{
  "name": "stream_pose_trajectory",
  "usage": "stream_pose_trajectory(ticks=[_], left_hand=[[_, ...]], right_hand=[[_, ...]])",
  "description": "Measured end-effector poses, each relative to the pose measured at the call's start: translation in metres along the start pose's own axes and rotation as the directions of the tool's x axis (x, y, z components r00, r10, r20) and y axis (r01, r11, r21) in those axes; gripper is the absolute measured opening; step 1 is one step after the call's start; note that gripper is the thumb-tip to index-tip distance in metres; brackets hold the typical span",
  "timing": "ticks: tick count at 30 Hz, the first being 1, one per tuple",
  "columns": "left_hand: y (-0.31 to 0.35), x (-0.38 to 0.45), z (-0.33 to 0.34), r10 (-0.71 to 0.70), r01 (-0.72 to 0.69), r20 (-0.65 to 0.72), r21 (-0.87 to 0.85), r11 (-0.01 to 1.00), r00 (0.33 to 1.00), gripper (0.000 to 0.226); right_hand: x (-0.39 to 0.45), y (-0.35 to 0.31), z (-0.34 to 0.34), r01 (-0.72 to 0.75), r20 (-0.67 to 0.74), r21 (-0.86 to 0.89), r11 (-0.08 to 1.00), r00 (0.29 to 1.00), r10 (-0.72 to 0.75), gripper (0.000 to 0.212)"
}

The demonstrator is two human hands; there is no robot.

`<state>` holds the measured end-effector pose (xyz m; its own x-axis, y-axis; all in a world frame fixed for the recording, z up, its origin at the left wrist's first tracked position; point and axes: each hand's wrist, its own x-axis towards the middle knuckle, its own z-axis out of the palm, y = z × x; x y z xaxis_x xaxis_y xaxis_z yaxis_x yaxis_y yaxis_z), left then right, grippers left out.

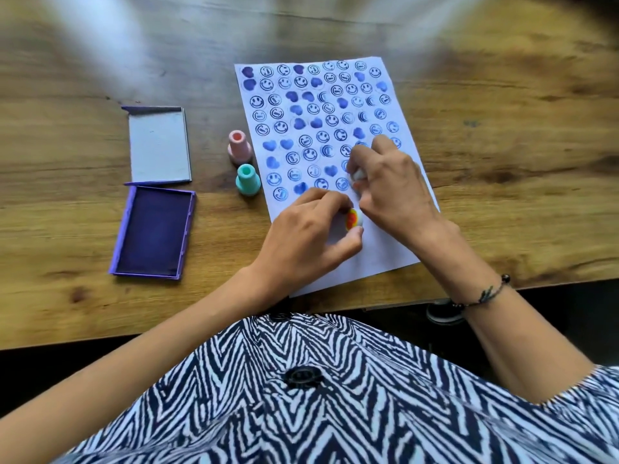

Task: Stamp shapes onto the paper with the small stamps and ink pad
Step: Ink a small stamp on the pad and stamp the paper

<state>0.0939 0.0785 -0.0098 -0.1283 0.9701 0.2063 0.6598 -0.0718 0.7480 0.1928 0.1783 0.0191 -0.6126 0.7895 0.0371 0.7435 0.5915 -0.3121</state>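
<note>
Low over the paper (378,249), left grip (311,226) pinching a yellow-faced stamp (353,218), right grip (388,182) clamped on a white piece (359,175)

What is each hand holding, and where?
Left hand pinches a small white cap with an orange-yellow face by its edges; right hand grips a white piece, mostly hidden.

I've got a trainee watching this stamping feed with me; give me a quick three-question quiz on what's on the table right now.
1. True or false: the ink pad is open, lid folded back.
2. Which stamps stand unheld left of the paper? A) pink and teal B) two white C) none
3. Fill in: the left hand pinches a small piece with an orange-and-yellow ____.

Key
1. True.
2. A: pink stamp, teal stamp.
3. Face; the right hand grips a white piece.
</note>
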Motion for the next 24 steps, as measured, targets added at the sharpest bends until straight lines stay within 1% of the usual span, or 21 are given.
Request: stream_pose_trajectory(ticks=[2, 3, 5, 6, 7, 9, 10, 12, 15, 18, 20, 22, 24], left_hand=[[-0.001, 0.0, 0.0, -0.006, 0.006, 0.0, -0.016, 1.0, 1.0, 0.038], [-0.001, 0.0, -0.001, -0.005, 0.005, 0.002, -0.023, 1.0, 1.0, 0.039], [0.001, 0.0, -0.001, 0.003, -0.002, 0.008, -0.031, 1.0, 1.0, 0.04], [0.001, 0.0, -0.002, 0.008, -0.008, 0.008, -0.033, 0.999, 1.0, 0.04], [0.001, 0.0, -0.002, 0.012, -0.012, 0.008, -0.035, 0.999, 1.0, 0.04], [0.001, 0.0, -0.002, 0.011, -0.011, 0.007, -0.038, 0.999, 1.0, 0.04], [0.001, -0.001, -0.002, 0.009, -0.009, 0.005, -0.041, 0.999, 1.0, 0.04], [0.001, -0.001, -0.002, 0.001, -0.001, -0.002, -0.06, 0.998, 1.0, 0.039], [0.003, 0.0, -0.003, -0.057, 0.055, -0.012, -0.138, 0.989, 0.998, 0.033], [0.003, 0.002, -0.008, -0.168, 0.141, -0.058, -0.327, 0.935, 0.984, 0.023], [0.004, 0.005, -0.014, -0.215, 0.159, -0.086, -0.426, 0.891, 0.973, 0.022], [0.007, 0.008, -0.019, -0.245, 0.171, -0.099, -0.477, 0.862, 0.964, 0.025], [0.01, 0.008, -0.022, -0.258, 0.176, -0.104, -0.489, 0.854, 0.961, 0.026]], right_hand=[[0.001, 0.001, -0.001, -0.003, 0.034, -0.003, 1.0, 0.999, 0.003, 0.016], [0.0, 0.003, -0.003, -0.01, 0.031, 0.027, 1.0, 0.999, 0.01, 0.016], [-0.001, 0.008, -0.014, -0.056, -0.05, 0.18, 0.982, 0.997, 0.066, 0.015], [-0.002, 0.012, -0.023, -0.098, -0.1, 0.291, 0.952, 0.986, 0.132, 0.013], [-0.005, 0.016, -0.032, -0.14, -0.128, 0.426, 0.894, 0.969, 0.213, 0.011], [-0.012, 0.025, -0.047, -0.182, -0.119, 0.656, 0.732, 0.933, 0.339, 0.014], [-0.016, 0.028, -0.051, -0.192, -0.094, 0.724, 0.663, 0.924, 0.37, 0.016], [-0.022, 0.029, -0.053, -0.231, -0.015, 0.797, 0.558, 0.916, 0.401, 0.018], [-0.028, 0.025, -0.047, -0.289, 0.089, 0.826, 0.483, 0.914, 0.395, 0.016], [-0.033, 0.013, -0.04, -0.288, 0.166, 0.882, 0.372, 0.93, 0.327, 0.014], [-0.035, 0.003, -0.037, -0.261, 0.183, 0.914, 0.312, 0.948, 0.26, 0.014], [-0.034, -0.006, -0.034, -0.238, 0.176, 0.923, 0.303, 0.96, 0.219, 0.012], [-0.033, -0.013, -0.032, -0.226, 0.168, 0.923, 0.311, 0.965, 0.2, 0.01]])
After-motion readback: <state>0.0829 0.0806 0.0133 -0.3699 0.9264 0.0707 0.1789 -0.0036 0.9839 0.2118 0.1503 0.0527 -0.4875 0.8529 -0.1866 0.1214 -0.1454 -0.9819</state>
